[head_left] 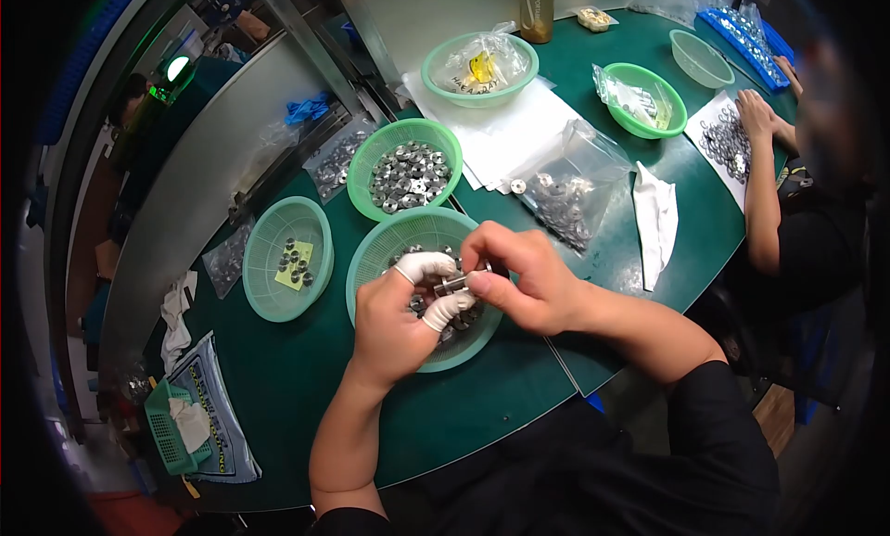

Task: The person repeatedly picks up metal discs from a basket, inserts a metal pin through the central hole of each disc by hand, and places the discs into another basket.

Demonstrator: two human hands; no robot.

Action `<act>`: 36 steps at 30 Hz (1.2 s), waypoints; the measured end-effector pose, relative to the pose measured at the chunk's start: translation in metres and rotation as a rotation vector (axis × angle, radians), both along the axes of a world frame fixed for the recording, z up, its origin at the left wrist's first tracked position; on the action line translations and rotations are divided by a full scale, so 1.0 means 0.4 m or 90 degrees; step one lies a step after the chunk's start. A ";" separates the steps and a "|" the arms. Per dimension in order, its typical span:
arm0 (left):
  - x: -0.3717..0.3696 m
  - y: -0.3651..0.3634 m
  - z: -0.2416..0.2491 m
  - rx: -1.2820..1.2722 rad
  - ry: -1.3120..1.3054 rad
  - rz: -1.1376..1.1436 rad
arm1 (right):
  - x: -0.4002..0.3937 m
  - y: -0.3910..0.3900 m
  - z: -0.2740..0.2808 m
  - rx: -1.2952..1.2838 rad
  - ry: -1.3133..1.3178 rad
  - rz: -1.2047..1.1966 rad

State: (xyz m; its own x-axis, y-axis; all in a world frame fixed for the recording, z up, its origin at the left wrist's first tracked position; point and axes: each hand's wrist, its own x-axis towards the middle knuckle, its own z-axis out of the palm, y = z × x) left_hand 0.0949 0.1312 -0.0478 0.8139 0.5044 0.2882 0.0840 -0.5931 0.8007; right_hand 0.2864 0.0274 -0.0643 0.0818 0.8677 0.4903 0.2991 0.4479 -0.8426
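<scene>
Over a green basket (357, 290) of small metal parts, both hands meet around a small metal piece (451, 285). My left hand (400, 315), with white finger covers on its thumb and a finger, pinches the piece from the left. From the right, my right hand (530, 281) holds the piece's other end between thumb and curled index finger. Part of the piece is hidden by the fingers. Behind stands a second green basket (451, 146) heaped with metal parts. A paler basket (255, 274) to the left has a few parts on a yellow note.
Clear bags of parts (565, 197), a white cloth (654, 223), more baskets (630, 128) and a bottle (537, 12) stand or lie beyond. At right, a co-worker's hands (756, 114) are over parts on white paper. A small green basket (162, 434) sits lower left.
</scene>
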 end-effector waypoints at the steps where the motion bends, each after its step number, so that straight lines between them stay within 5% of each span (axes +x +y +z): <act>1: 0.002 -0.002 -0.001 -0.145 -0.044 -0.016 | 0.002 0.002 -0.002 0.012 0.038 0.015; 3: 0.012 -0.005 -0.004 -0.436 -0.137 -0.048 | -0.004 0.007 -0.004 0.094 0.076 -0.028; 7: 0.016 0.007 0.005 -0.745 -0.136 -0.115 | 0.007 -0.013 0.009 0.160 0.042 -0.088; 10: 0.016 0.012 -0.019 -0.826 -0.128 -0.093 | 0.015 0.004 0.023 0.158 -0.179 -0.022; 18: 0.005 0.026 -0.027 -0.857 -0.070 -0.119 | 0.000 0.016 0.004 0.137 -0.157 -0.081; 22: 0.016 0.017 -0.016 -0.685 -0.075 -0.019 | 0.001 0.016 0.001 0.146 -0.148 -0.103; 26: -0.004 0.031 0.048 -0.166 0.171 0.008 | 0.007 0.019 -0.005 0.155 -0.109 -0.121; 30: -0.021 0.026 0.008 0.086 0.289 -0.151 | 0.007 0.019 -0.006 0.147 -0.101 -0.108; 36: -0.008 -0.016 -0.030 0.187 0.298 -0.084 | 0.008 0.018 -0.006 0.146 -0.114 -0.097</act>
State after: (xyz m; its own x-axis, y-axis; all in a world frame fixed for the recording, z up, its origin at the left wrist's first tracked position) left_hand 0.0918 0.1250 -0.0597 0.9395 0.3424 -0.0058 0.3000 -0.8147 0.4963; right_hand 0.2897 0.0344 -0.0666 0.0969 0.7172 0.6901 0.5109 0.5592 -0.6529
